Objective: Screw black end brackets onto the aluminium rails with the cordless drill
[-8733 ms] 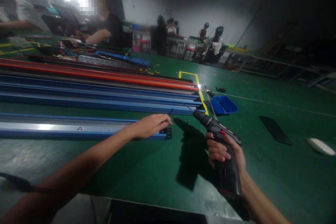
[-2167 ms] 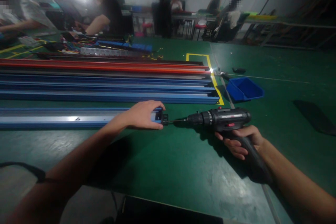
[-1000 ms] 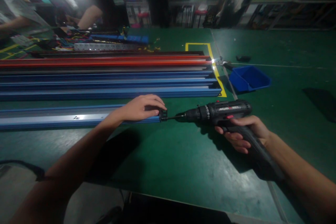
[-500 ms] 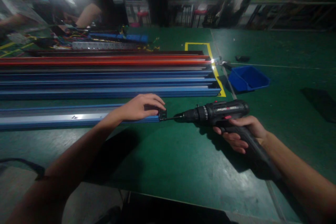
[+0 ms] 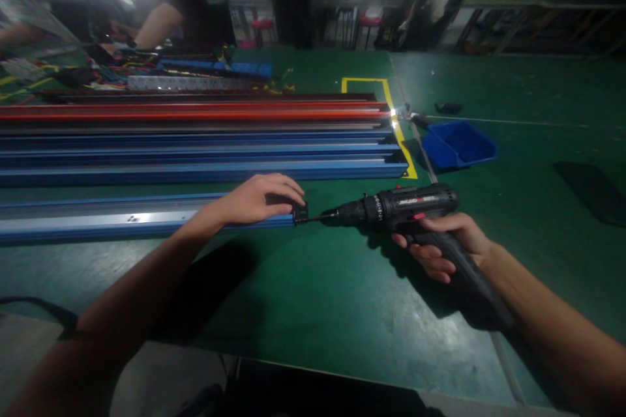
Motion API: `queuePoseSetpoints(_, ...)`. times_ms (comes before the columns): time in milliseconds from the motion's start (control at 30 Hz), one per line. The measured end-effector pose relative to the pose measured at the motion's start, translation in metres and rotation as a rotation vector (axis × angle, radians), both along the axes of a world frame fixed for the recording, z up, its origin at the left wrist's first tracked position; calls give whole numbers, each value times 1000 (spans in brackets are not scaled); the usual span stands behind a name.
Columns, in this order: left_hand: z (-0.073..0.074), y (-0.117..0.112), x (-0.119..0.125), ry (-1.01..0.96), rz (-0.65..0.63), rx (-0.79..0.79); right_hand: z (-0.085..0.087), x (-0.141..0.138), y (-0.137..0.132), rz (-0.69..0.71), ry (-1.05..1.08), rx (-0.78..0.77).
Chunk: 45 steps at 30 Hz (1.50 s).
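A black cordless drill (image 5: 415, 203) lies sideways in my right hand (image 5: 443, 247), whose fingers wrap its grip. Its long thin bit points left and its tip meets a small black end cap (image 5: 300, 213). That cap sits at the right end of a blue and silver metal profile (image 5: 147, 218) lying on the green table. My left hand (image 5: 259, 199) rests over the profile's end, with thumb and fingers closed around the end cap and the profile's edge.
Beyond lie several blue profiles (image 5: 195, 169) and a red one (image 5: 195, 111), their ends near yellow tape (image 5: 388, 94). A blue bin (image 5: 460, 144) stands to the right. Wires and metal strips (image 5: 176, 82) lie at the back left, near a co-worker's arm (image 5: 159, 25).
The whole view has shifted slightly, so everything sits a little further left. Both hands, the drill and the end cap keep the same arrangement, with the bit still at the cap.
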<state>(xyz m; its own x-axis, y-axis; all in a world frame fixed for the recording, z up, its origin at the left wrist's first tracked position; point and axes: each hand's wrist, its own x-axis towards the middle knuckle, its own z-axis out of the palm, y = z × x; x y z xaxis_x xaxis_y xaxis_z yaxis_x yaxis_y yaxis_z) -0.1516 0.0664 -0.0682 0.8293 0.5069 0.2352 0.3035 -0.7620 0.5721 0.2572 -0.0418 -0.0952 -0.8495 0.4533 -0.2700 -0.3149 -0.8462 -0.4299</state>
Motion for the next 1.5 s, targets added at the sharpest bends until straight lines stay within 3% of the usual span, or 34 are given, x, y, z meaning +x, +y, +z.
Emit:
queuePoseSetpoints(433,-3,-3,1,-20,50,40,1,-4,0,-11,8,37)
queuePoseSetpoints(767,-1,-7,3,13,84,124,3,-4,-2,-6,-8,23)
queuePoseSetpoints(1067,-8,-7,3,50,166,261,4,-5,-1,-1,7,26)
queuePoseSetpoints(1500,-6,-7,7,18,104,355,4,-5,-2,-17,-16,14)
